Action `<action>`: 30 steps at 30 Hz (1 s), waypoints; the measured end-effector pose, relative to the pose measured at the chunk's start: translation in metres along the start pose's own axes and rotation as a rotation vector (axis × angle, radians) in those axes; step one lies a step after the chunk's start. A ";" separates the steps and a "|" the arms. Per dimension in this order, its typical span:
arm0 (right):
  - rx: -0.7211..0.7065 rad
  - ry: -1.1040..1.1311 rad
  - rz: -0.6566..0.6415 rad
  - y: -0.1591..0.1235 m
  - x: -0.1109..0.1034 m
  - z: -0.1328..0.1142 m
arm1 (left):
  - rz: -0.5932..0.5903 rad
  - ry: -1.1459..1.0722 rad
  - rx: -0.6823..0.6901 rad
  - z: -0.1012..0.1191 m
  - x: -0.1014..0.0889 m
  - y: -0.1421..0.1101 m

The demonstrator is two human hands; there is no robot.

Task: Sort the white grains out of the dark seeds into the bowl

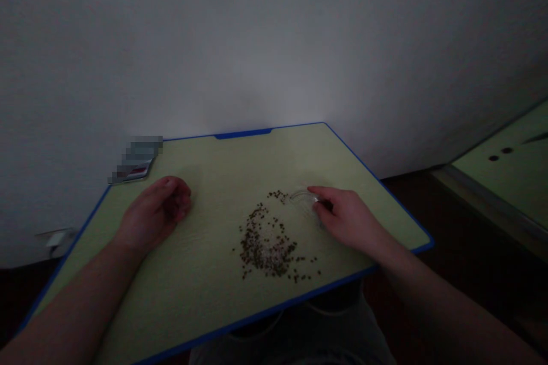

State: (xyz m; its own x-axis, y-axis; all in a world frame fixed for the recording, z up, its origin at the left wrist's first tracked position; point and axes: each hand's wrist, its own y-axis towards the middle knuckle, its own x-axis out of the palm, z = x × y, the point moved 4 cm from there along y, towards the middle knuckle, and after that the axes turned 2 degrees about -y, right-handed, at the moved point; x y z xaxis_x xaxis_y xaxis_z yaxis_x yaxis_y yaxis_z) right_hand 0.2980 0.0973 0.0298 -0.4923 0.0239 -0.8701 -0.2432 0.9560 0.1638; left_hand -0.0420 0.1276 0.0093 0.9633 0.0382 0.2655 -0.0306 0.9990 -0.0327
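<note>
My right hand (349, 214) pinches the rim of a clear round dish (305, 202) between thumb and fingers, low over the table; its contents are hard to make out. Just left of the dish lies a loose heap of dark brown beans or seeds (252, 236), mixed with small pale grains (274, 242) that look like rice. A thin trail of the dark ones runs from the heap up toward the dish. My left hand (160, 208) rests on its side on the table, away from the heap, fingers curled loosely inward with nothing visible in them.
The pale yellow table (205, 291) has a blue edge and stands against a grey wall (257, 40). A partly blurred flat object (139, 168), perhaps a phone, lies at the back left corner. A white plug (55, 239) sits low on the wall; a light cabinet (514, 165) stands right.
</note>
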 end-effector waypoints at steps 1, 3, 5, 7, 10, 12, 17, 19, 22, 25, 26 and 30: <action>0.013 0.003 0.002 0.000 -0.001 0.003 | 0.003 -0.006 0.001 -0.001 -0.001 0.000; 0.034 0.007 0.004 -0.001 -0.004 0.008 | 0.008 -0.014 0.004 -0.001 -0.002 0.000; 0.044 0.005 -0.003 0.000 -0.006 0.011 | 0.000 -0.011 0.006 -0.001 -0.001 0.000; 0.049 0.003 -0.021 0.003 -0.006 0.013 | -0.011 -0.005 0.006 -0.001 0.000 0.000; 0.018 0.013 -0.046 0.008 -0.005 0.013 | -0.013 0.009 0.013 0.001 0.001 0.000; -0.038 0.028 -0.064 0.011 -0.004 0.011 | -0.015 0.012 0.014 0.001 0.001 0.000; -0.153 0.065 -0.151 0.007 -0.001 0.002 | -0.030 -0.001 0.020 0.001 0.001 0.000; -0.156 0.070 -0.150 0.005 0.001 -0.002 | -0.031 0.003 0.011 0.001 0.002 0.000; -0.128 0.039 -0.103 0.004 0.002 -0.004 | -0.009 -0.005 0.006 0.001 0.002 -0.001; -0.083 -0.006 -0.079 0.007 0.001 0.000 | 0.006 -0.009 0.007 0.001 0.001 0.000; -0.067 -0.017 -0.074 0.008 0.000 0.003 | 0.006 -0.005 0.003 0.001 0.001 0.000; -0.015 -0.030 -0.046 0.011 -0.006 0.016 | 0.008 0.000 -0.006 0.000 0.000 0.000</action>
State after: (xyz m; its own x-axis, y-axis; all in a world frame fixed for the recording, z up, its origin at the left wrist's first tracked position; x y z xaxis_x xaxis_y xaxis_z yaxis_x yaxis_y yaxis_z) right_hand 0.3117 0.1124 0.0291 -0.4550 -0.0112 -0.8904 -0.2778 0.9518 0.1300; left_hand -0.0422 0.1279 0.0094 0.9632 0.0460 0.2648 -0.0364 0.9985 -0.0410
